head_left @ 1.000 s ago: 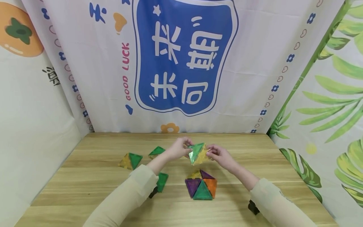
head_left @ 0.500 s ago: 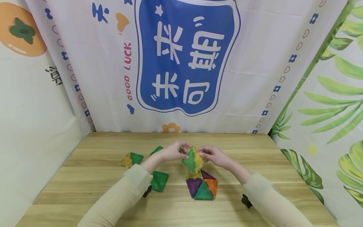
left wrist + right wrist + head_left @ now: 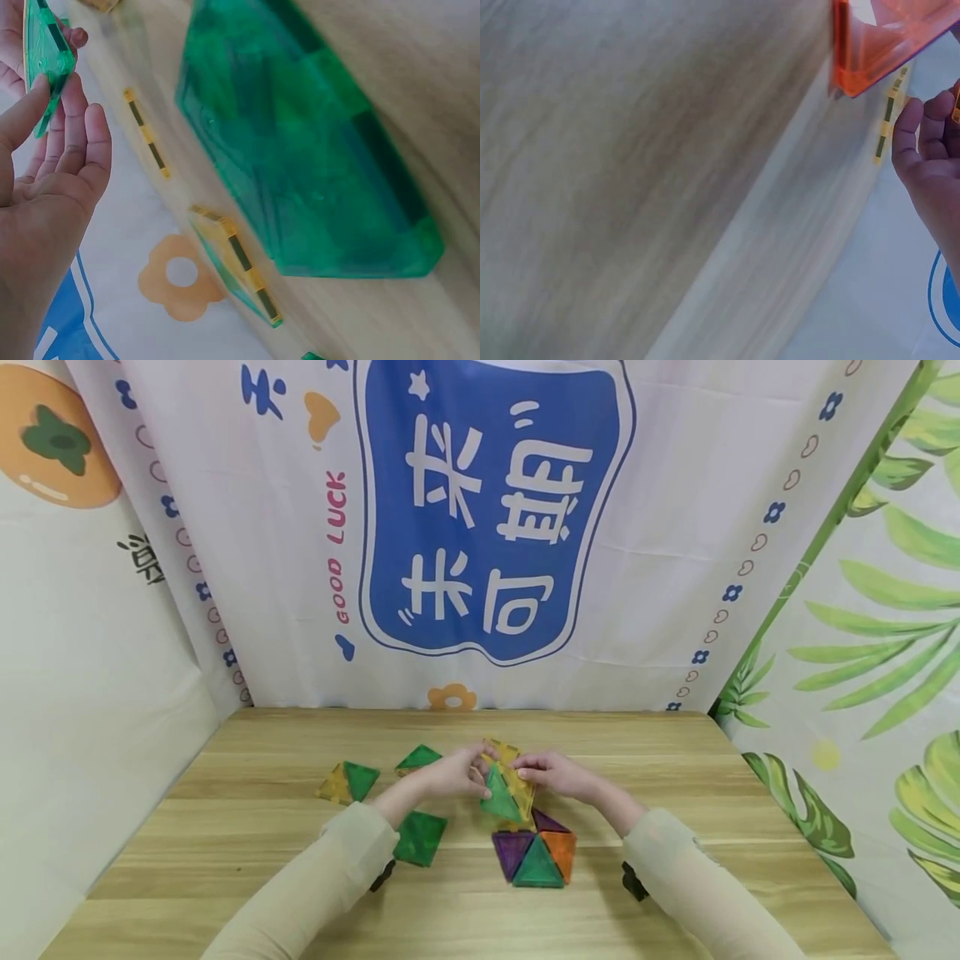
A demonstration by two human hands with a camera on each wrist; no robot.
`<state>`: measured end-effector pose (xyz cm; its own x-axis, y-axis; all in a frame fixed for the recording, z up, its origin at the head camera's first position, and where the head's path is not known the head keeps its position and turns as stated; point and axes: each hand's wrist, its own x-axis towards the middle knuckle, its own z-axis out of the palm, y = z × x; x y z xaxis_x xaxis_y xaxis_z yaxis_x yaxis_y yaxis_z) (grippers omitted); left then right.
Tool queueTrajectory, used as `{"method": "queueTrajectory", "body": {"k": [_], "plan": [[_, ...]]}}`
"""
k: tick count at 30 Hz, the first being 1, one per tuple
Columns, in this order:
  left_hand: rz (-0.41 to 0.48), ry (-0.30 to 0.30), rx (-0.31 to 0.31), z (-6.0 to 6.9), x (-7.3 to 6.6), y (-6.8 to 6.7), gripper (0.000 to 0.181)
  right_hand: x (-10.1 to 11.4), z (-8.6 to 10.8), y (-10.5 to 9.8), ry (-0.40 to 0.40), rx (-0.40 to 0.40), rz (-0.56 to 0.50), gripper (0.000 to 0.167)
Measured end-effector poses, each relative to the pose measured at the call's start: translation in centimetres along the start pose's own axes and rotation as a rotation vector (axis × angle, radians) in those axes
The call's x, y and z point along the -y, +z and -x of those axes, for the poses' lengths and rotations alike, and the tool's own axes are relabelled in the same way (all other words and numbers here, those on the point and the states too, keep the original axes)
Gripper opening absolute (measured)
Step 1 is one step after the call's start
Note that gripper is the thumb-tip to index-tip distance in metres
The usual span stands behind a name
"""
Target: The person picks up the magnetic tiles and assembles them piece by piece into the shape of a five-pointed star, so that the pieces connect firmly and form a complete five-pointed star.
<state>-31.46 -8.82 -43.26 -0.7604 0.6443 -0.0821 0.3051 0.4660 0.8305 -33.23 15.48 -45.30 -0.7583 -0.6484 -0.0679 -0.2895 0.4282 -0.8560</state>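
Observation:
Between my hands, in the head view, is a joined pair of translucent magnetic tiles, a green triangle and a yellow triangle. My left hand pinches the green side; the left wrist view shows its thumb against the green tile. The yellow side is gripped by the fingers of my right hand, mostly cut off in the right wrist view. Just below, a cluster lies on the table, with purple, green and orange tiles. The held pair partly covers the cluster's yellow tile.
A yellow tile lies behind the hands. Left of them are a yellow-and-green pair, another pair and green tiles near the left sleeve. A printed cloth hangs at the table's back edge.
Both hands have brought the green-and-yellow pair left and down, toward the cluster. The pair has turned, and the yellow tile behind it has come into view.

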Motion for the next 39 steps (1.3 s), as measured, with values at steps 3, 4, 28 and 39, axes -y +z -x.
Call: {"method": "queueTrajectory", "body": {"k": [3,4,28,39], "plan": [[0.01,-0.026,0.001,0.1,0.2,0.3,0.053,-0.4,-0.4,0.2,-0.004,0.016,-0.006,0.029],[0.009,-0.038,0.001,0.1,0.3,0.4,0.054,-0.5,-0.4,0.2,-0.003,0.021,-0.007,0.029],[-0.133,-0.045,0.014,0.2,1.2,1.6,0.051,-0.8,-0.8,1.5,0.027,0.084,0.11,0.023],[-0.198,0.02,0.029,0.6,1.2,1.3,0.044,-1.3,-0.3,0.3,-0.009,-0.002,0.159,0.024]]}}
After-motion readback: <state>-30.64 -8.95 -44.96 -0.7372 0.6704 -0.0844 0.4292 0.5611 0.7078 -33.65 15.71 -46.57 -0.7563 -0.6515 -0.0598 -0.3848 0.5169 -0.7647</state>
